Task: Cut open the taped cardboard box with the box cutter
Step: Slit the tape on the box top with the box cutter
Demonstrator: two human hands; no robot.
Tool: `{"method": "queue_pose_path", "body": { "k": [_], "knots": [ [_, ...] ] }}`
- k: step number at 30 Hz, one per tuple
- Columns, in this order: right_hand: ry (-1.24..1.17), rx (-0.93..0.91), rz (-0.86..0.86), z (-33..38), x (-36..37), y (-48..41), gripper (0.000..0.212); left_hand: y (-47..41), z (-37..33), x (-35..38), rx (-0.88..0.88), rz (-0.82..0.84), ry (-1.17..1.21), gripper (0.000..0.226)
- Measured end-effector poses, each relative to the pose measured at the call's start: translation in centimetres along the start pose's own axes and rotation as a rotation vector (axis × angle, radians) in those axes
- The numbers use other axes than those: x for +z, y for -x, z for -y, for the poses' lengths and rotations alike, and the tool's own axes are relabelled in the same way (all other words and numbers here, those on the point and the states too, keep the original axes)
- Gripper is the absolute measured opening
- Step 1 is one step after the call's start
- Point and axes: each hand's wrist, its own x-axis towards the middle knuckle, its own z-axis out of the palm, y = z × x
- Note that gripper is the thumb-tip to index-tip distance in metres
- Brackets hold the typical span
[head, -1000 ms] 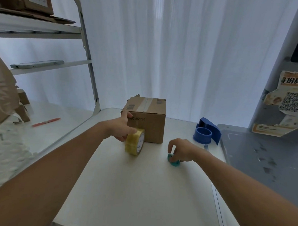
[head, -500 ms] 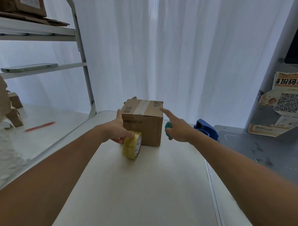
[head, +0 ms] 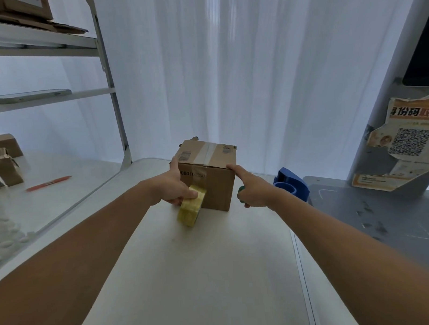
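You brace the taped cardboard box (head: 216, 186) at the far edge of the bench (head: 200, 272), about midway along it, with a hand on each side and the cut not yet begun. The box stands upright. Its pale tape seam (head: 207, 153) runs unbroken across the closed top flaps and down onto the front face.

Your left grip (head: 175, 188) does double duty. The thumb stands against the box's left top corner, the forefinger lies over a yellow roll of tape (head: 189, 211), and the other fingers curl in beside it. The roll stands on edge, touching the front face low on the left, probably held so that it cannot roll off across the bench.

Your right grip (head: 253, 192) has its lower fingers wrapped round the green box cutter (head: 240, 193), only a sliver of which shows. Whether the blade is out cannot be told. The forefinger stays straight, its tip on the near right top corner of the box, which reads as steadying or squaring the carton rather than cutting. The cutter sits low beside the right face, well short of the seam.

A blue tape dispenser (head: 292, 184) waits near the bench's far right corner, just behind that hand. To start the cut, the cutter most likely has to come up to the top, with your left thumb kept off the seam line.
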Motion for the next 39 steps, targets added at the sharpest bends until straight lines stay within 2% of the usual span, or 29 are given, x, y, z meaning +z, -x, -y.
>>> {"method": "queue_pose_path", "body": {
  "k": [9,14,17,21,25,27,32,39],
  "knots": [
    [0.008,0.088,-0.016,-1.9,-2.8,2.9,0.078,-1.1,-2.5,3.5,0.007,0.068,-0.016,0.130],
    [0.025,0.170,-0.093,-4.0,-4.7,4.8,0.076,-0.8,-4.4,6.1,0.055,0.184,-0.025,0.133],
    [0.044,0.193,-0.096,-4.8,-5.0,5.2,0.078,-0.6,-4.9,7.4,0.067,0.176,0.021,0.133],
    [0.135,0.138,-0.117,-4.9,-4.8,5.3,0.081,0.2,-4.9,8.1,0.128,0.127,0.039,0.120],
    [0.321,0.067,-0.176,-4.5,-4.6,5.3,0.088,0.6,-4.6,7.7,0.141,0.115,0.009,0.075],
    [0.395,0.016,-0.186,-4.2,-4.5,5.1,0.089,0.6,-4.6,7.6,0.133,0.130,0.012,0.064],
    [0.428,-0.055,-0.152,-4.0,-4.0,4.5,0.084,0.3,-4.2,7.9,0.104,0.168,0.046,0.056],
    [0.329,-0.073,-0.154,-4.9,-3.9,4.3,0.076,-0.2,-3.6,7.9,0.079,0.206,0.113,0.056]
  ]
}}
